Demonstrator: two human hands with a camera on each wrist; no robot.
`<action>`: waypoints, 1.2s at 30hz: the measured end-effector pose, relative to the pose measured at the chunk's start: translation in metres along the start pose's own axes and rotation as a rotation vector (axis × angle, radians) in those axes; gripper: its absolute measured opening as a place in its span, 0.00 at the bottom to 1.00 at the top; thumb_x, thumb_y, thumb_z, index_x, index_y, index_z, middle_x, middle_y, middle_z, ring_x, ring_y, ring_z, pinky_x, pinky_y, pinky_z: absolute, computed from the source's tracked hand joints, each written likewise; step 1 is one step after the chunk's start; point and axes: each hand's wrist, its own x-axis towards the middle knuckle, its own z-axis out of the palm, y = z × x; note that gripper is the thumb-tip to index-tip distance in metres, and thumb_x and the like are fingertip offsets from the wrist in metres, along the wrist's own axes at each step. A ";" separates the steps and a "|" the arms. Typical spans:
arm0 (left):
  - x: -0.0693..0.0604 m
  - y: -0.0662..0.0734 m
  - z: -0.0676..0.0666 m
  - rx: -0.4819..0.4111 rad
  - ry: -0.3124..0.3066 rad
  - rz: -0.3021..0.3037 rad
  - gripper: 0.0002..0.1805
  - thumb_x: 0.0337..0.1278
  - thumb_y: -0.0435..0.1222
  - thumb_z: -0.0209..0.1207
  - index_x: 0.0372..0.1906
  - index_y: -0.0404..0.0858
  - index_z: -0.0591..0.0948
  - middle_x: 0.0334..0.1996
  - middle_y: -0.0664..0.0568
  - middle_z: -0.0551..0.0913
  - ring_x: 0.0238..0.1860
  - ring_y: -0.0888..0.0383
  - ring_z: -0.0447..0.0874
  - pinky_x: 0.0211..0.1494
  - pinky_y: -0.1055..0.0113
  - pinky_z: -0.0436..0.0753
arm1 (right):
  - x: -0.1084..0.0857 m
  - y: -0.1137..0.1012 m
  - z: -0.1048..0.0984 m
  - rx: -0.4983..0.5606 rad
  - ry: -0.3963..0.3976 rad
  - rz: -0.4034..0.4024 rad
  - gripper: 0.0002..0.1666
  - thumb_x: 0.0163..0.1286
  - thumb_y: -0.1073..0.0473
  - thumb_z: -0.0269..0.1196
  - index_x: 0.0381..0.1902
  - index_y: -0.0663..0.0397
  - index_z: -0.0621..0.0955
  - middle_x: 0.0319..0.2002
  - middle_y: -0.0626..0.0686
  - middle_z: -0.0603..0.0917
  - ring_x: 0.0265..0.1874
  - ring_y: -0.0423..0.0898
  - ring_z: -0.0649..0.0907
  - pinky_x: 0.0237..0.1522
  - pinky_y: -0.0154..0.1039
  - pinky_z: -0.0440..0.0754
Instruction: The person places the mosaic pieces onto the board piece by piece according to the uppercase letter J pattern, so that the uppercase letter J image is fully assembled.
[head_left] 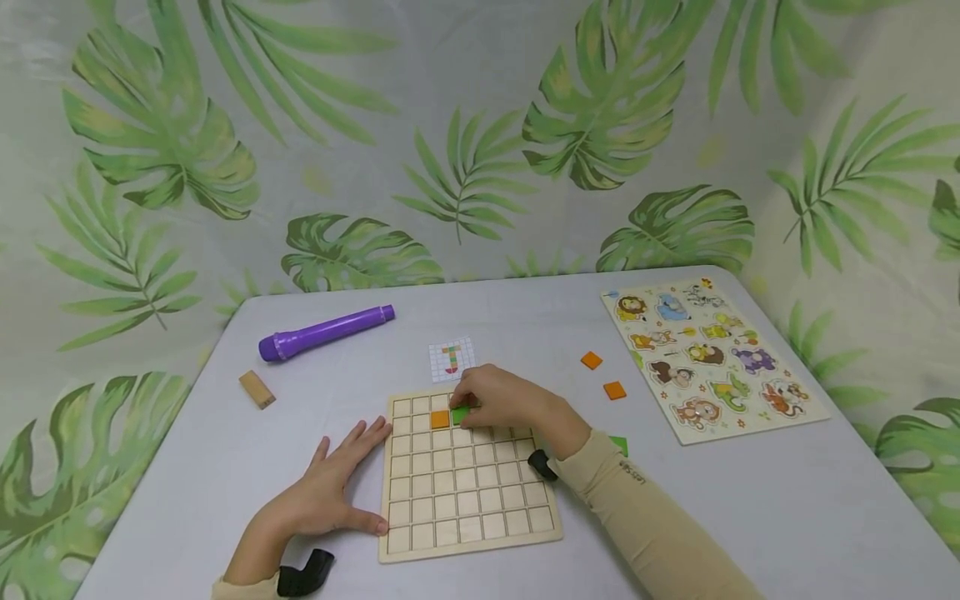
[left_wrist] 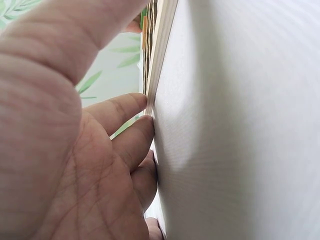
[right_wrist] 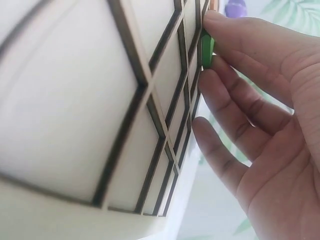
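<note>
White-clothed bench (head_left: 787,517), under wooden grid board (head_left: 444,482) | animal puzzle (head_left: 708,357), right of grid board | left hand (head_left: 322,492), fingers spread, touching grid board's left edge | right hand (head_left: 501,398), at grid board's far part, fingers pinching green tile (head_left: 459,414) | pattern card (head_left: 452,358), just beyond grid board | orange square tile (head_left: 439,420), on grid board's far part
</note>
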 end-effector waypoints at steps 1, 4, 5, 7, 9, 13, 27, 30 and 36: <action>0.000 0.000 0.000 -0.002 0.001 0.004 0.74 0.30 0.58 0.85 0.87 0.45 0.59 0.88 0.45 0.54 0.88 0.33 0.41 0.81 0.22 0.27 | 0.000 0.000 0.000 0.001 -0.001 0.002 0.15 0.70 0.60 0.75 0.53 0.55 0.90 0.49 0.50 0.88 0.44 0.41 0.83 0.50 0.32 0.84; 0.000 0.001 0.000 -0.006 0.005 0.012 0.73 0.30 0.57 0.85 0.87 0.45 0.59 0.88 0.45 0.55 0.88 0.32 0.41 0.80 0.21 0.27 | -0.001 0.000 0.000 -0.001 0.000 0.002 0.15 0.70 0.60 0.75 0.53 0.55 0.91 0.49 0.50 0.88 0.44 0.42 0.83 0.50 0.32 0.84; -0.001 0.001 0.000 -0.006 0.006 0.015 0.73 0.30 0.57 0.85 0.87 0.45 0.59 0.88 0.45 0.55 0.88 0.32 0.42 0.80 0.21 0.27 | -0.001 0.000 0.000 -0.002 0.000 0.002 0.15 0.69 0.60 0.76 0.52 0.55 0.91 0.49 0.50 0.87 0.44 0.41 0.84 0.50 0.32 0.85; -0.001 0.001 -0.001 -0.006 0.007 0.018 0.73 0.30 0.57 0.85 0.87 0.45 0.59 0.88 0.45 0.55 0.88 0.32 0.42 0.81 0.22 0.27 | -0.001 0.000 0.001 -0.007 0.001 -0.002 0.14 0.69 0.60 0.76 0.52 0.55 0.91 0.48 0.50 0.87 0.44 0.41 0.83 0.50 0.31 0.85; -0.001 0.002 -0.001 -0.004 0.007 0.017 0.73 0.30 0.57 0.85 0.87 0.45 0.60 0.88 0.45 0.55 0.88 0.32 0.42 0.81 0.22 0.27 | -0.001 0.000 0.001 -0.009 0.003 -0.005 0.14 0.69 0.59 0.76 0.52 0.55 0.91 0.48 0.50 0.87 0.44 0.40 0.84 0.50 0.31 0.85; -0.001 0.001 -0.001 -0.006 0.007 0.017 0.73 0.30 0.57 0.86 0.87 0.45 0.60 0.88 0.45 0.55 0.88 0.32 0.42 0.80 0.21 0.27 | 0.000 -0.001 0.001 -0.004 0.005 -0.012 0.14 0.69 0.60 0.76 0.51 0.55 0.91 0.48 0.50 0.87 0.43 0.40 0.83 0.49 0.30 0.84; 0.001 -0.001 0.001 0.009 0.000 0.006 0.74 0.28 0.59 0.85 0.87 0.45 0.60 0.88 0.45 0.55 0.88 0.32 0.43 0.80 0.20 0.28 | -0.003 -0.005 -0.002 -0.021 0.006 0.001 0.16 0.69 0.57 0.76 0.53 0.55 0.90 0.48 0.50 0.87 0.44 0.43 0.83 0.50 0.33 0.84; 0.001 0.001 0.001 0.026 0.000 -0.002 0.75 0.27 0.59 0.86 0.86 0.44 0.60 0.88 0.45 0.56 0.88 0.32 0.44 0.80 0.20 0.30 | -0.006 -0.002 -0.008 -0.021 0.012 0.020 0.17 0.71 0.57 0.75 0.55 0.55 0.90 0.50 0.51 0.87 0.46 0.45 0.84 0.52 0.35 0.84; 0.001 0.009 -0.003 0.053 0.001 0.004 0.74 0.25 0.58 0.86 0.85 0.41 0.63 0.86 0.42 0.59 0.87 0.31 0.47 0.80 0.18 0.34 | -0.018 0.012 -0.024 -0.015 0.050 0.113 0.16 0.74 0.56 0.71 0.57 0.54 0.89 0.50 0.50 0.87 0.50 0.46 0.85 0.56 0.40 0.85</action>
